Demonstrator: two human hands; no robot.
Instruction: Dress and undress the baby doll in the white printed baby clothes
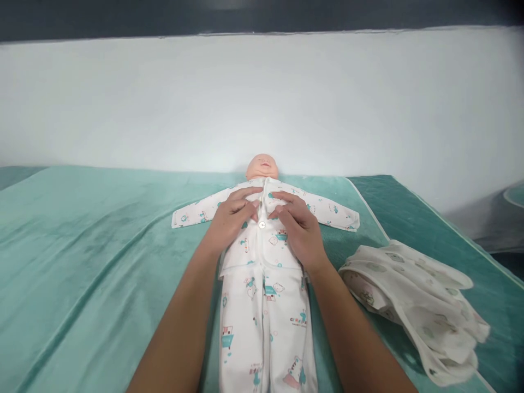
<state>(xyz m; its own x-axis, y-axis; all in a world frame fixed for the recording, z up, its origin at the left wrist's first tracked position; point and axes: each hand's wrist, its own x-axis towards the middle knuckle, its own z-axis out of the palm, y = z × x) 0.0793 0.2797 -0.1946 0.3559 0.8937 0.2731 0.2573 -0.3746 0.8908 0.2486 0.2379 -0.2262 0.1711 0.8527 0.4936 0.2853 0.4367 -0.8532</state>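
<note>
A baby doll (262,165) lies on its back, dressed in a white printed baby shirt (273,248) with its sleeves spread out to both sides. Matching white pants (245,316) cover its legs. My left hand (237,212) rests on the left of the shirt's chest, fingers apart, tips beside the front opening. Opposite it, my right hand (298,219) touches the right chest panel, also with fingers apart. A round button (262,225) shows on the front between my hands. The fingertips' undersides are hidden against the cloth.
A crumpled white printed cloth garment (417,305) lies to the right of the doll. Everything rests on a green plush cover (102,262) with a darker green section (413,218) at the right. A white wall (262,98) rises behind the doll's head.
</note>
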